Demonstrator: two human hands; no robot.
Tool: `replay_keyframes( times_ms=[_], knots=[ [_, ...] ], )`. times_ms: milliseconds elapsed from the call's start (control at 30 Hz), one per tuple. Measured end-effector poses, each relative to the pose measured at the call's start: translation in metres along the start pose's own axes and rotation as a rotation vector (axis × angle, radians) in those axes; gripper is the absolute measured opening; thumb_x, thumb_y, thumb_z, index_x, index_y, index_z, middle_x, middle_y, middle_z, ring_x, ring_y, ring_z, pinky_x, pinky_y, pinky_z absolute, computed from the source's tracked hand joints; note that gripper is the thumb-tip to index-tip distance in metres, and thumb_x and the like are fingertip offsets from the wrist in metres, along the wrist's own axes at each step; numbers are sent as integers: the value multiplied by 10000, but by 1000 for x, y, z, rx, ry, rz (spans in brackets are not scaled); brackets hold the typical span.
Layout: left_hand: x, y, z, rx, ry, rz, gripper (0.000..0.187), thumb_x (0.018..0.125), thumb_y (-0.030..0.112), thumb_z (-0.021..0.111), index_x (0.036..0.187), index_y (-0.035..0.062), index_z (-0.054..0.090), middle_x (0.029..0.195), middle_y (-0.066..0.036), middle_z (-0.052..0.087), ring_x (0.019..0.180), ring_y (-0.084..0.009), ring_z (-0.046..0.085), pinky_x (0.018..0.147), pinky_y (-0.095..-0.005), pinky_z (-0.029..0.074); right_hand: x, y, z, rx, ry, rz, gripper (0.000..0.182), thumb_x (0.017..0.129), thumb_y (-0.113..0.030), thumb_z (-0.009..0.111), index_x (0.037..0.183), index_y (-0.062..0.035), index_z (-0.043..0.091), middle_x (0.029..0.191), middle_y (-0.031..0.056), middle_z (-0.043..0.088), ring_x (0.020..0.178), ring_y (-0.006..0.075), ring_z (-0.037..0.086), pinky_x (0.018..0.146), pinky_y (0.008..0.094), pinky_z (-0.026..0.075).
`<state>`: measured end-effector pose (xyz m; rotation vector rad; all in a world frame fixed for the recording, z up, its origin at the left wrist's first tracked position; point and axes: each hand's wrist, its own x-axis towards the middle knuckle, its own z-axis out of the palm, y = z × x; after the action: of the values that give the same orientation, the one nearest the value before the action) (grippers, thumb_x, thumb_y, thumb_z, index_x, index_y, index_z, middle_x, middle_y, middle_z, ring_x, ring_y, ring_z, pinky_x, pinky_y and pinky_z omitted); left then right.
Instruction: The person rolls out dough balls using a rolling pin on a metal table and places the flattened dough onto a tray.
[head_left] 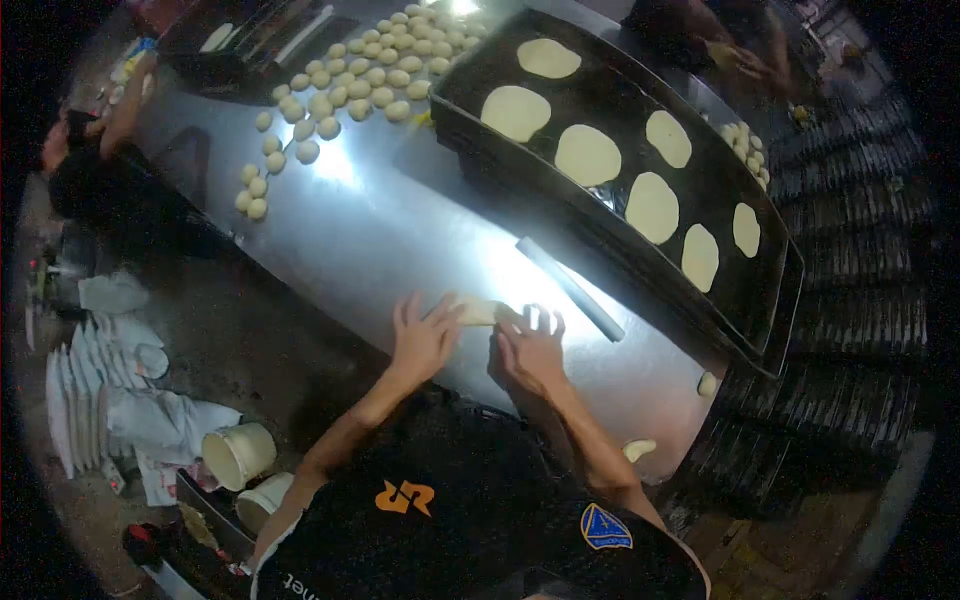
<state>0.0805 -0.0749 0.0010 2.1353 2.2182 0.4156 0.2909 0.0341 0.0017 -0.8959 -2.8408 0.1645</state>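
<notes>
A flat piece of pale dough (pixel 480 313) is stretched between my two hands over the metal table (pixel 420 235). My left hand (pixel 425 338) pinches its left end, with the other fingers spread. At the right end, my right hand (pixel 533 352) grips the dough, its fingers partly hiding it. Just beyond my right hand lies a grey rolling rod (pixel 570 288), touched by neither hand. A large black tray (pixel 620 110) stands past the rod, with several flattened dough rounds (pixel 588 155) laid out on it.
Many dough balls (pixel 380 75) cover the table's far left part. A dough scrap (pixel 638 450) and a small dough ball (pixel 707 384) lie near the right edge. Stacked dark trays (pixel 850 250) stand at right. Buckets (pixel 238 455) are on the lower left. Other people's arms (pixel 130 110) show at the far edges.
</notes>
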Motion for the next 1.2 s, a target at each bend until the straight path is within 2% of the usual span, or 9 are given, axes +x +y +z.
replay_keyframes(
  times_ms=[67, 133, 200, 367, 500, 567, 733, 933, 1200],
  knots=[
    [18, -14, -19, -466, -317, -333, 418, 992, 316, 519, 1323, 72, 596, 1518, -96, 422, 1419, -414, 205, 1156, -607, 120, -8, 22, -18, 119, -239, 177, 445, 951, -302, 543, 1356, -118, 547, 1403, 155, 506, 1257, 377, 444, 1028, 596, 334],
    [29, -31, -13, -459, -161, -368, 407, 994, 336, 517, 1259, 52, 642, 1511, -114, 429, 1425, -432, 237, 1172, -564, 150, -18, 72, -22, 417, 269, 322, 359, 924, -244, 593, 1245, -87, 625, 1279, 170, 581, 1192, 382, 485, 984, 531, 383],
    [42, -50, -2, -440, 101, -280, 412, 997, 339, 512, 1263, 49, 636, 1506, -132, 433, 1411, -428, 306, 1171, -526, 216, -34, 101, -11, 49, 317, 496, 303, 889, -175, 630, 1168, -61, 662, 1140, 166, 636, 1098, 374, 532, 910, 485, 428],
    [89, -15, -7, -91, 350, -99, 418, 949, 260, 558, 1335, 102, 576, 1407, -155, 536, 1347, -361, 442, 1099, -510, 340, -10, 49, -9, 265, 244, 134, 272, 845, -113, 641, 1115, -108, 677, 1102, 102, 629, 1022, 330, 556, 868, 443, 445],
    [31, -7, 44, 62, 112, -127, 440, 964, 246, 508, 1363, 65, 538, 1412, -155, 529, 1335, -350, 455, 1096, -520, 335, -23, 4, 22, 376, 156, 113, 311, 828, -75, 667, 1138, -96, 653, 1083, 93, 613, 1022, 315, 553, 893, 432, 433],
    [7, 10, 38, -14, 76, -235, 485, 1037, 257, 283, 1421, 25, 467, 1485, -159, 452, 1404, -352, 366, 1181, -534, 192, -33, 0, 27, 386, 195, 91, 354, 810, -67, 691, 1159, -95, 635, 1084, 97, 609, 1034, 318, 552, 894, 449, 428],
    [-36, 31, 27, -88, 64, -307, 486, 1034, 238, 284, 1429, 13, 455, 1486, -156, 450, 1409, -338, 361, 1179, -561, 160, -44, -6, 8, 469, 113, 85, 387, 792, -54, 711, 1169, -81, 625, 1114, 111, 599, 1066, 320, 551, 904, 446, 421],
    [60, -17, 28, -48, 69, -209, 490, 1035, 254, 313, 1453, 27, 430, 1516, -153, 409, 1438, -342, 312, 1183, -572, 133, 34, 15, 17, 126, 234, 101, 332, 947, -244, 556, 1227, -72, 604, 1134, 134, 607, 1046, 321, 558, 877, 447, 437],
    [175, -58, 32, 162, 371, -170, 509, 975, 285, 443, 1314, -91, 489, 1507, -306, 323, 1468, -394, 212, 1194, -576, 118, 143, 75, 21, 279, -221, 352, 345, 1015, -310, 404, 1168, -87, 617, 938, 235, 633, 786, 414, 635, 730, 510, 507]
  ],
)
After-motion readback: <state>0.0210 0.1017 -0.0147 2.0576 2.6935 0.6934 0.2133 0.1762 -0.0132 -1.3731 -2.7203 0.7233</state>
